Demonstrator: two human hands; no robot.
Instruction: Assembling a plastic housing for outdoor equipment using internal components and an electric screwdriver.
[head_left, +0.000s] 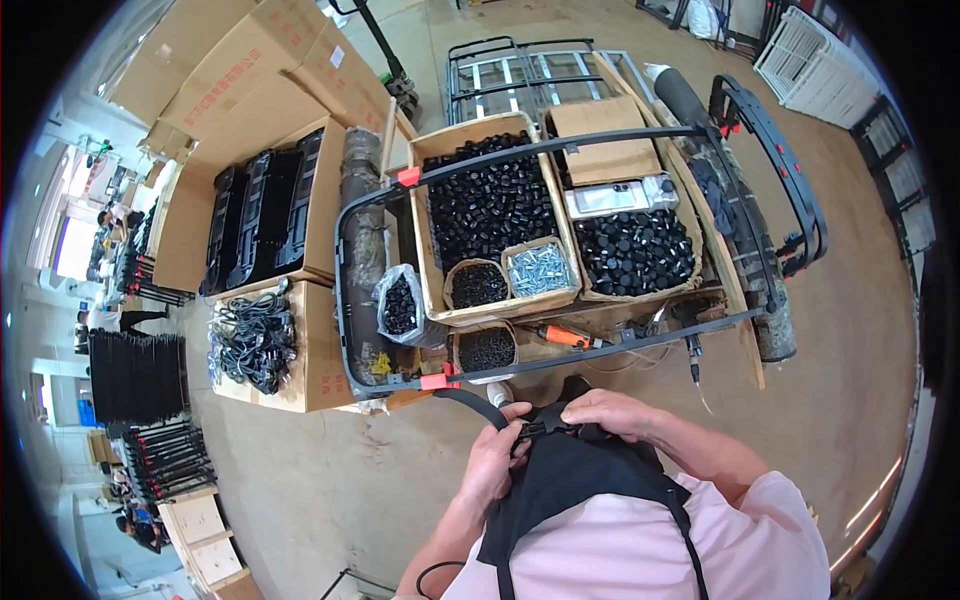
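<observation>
Close to my waist, my left hand (490,458) is closed around a dark part at the end of a curved black bar (468,402). Opposite it, my right hand (608,412) pinches a black piece (553,418) that meets the left hand's fingers. Its exact kind I cannot make out against my black apron (580,500). Just beyond my hands, a large black tubular frame (560,365) with red clips (438,380) lies across the workbench. An orange-handled power tool (568,337) rests under the frame's near bar.
Boxes of black caps (490,200), more round caps (636,250) and silver screws (538,270) fill the bench. Wrapped rolls (765,320) flank it. To the left stand cartons with black panels (265,210) and bagged cables (252,340). Curved black frames (775,160) lean at the right.
</observation>
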